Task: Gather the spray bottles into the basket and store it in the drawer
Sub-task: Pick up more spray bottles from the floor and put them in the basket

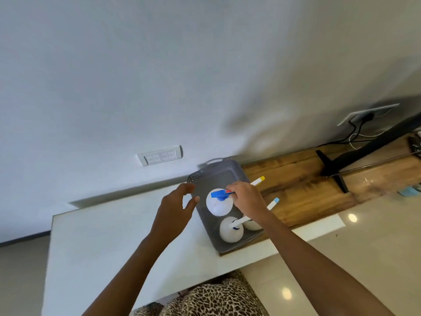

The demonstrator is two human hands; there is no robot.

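Grey perforated basket (pixel 237 172) on right end of white counter (pixel 114 236), long side running near to far, far handle close to wall. Right hand (pixel 245 197) over basket middle, fingers curled, pinching blue trigger head of blue-trigger spray bottle (pixel 219 207); white body upright inside basket, about mid-length. Left hand (pixel 176 205) just left of basket's left rim, fingers loose and spread wide, holding nothing; contact with rim impossible to tell. White-nozzle bottle (pixel 230 232) upright at near end of basket, right beside blue-trigger one. Third bottle (pixel 251 225) in near right corner, mostly hidden under right forearm, light-blue nozzle tip poking out right past rim. Yellow-tipped nozzle (pixel 262 178) sticking out right from behind right hand, its bottle hidden. Wooden surface (pixel 307 179) right of counter, black stand (pixel 332 169) on it. Switch plate (pixel 159 155) on wall, far left of basket. Leopard-print garment (pixel 211 299) at near edge
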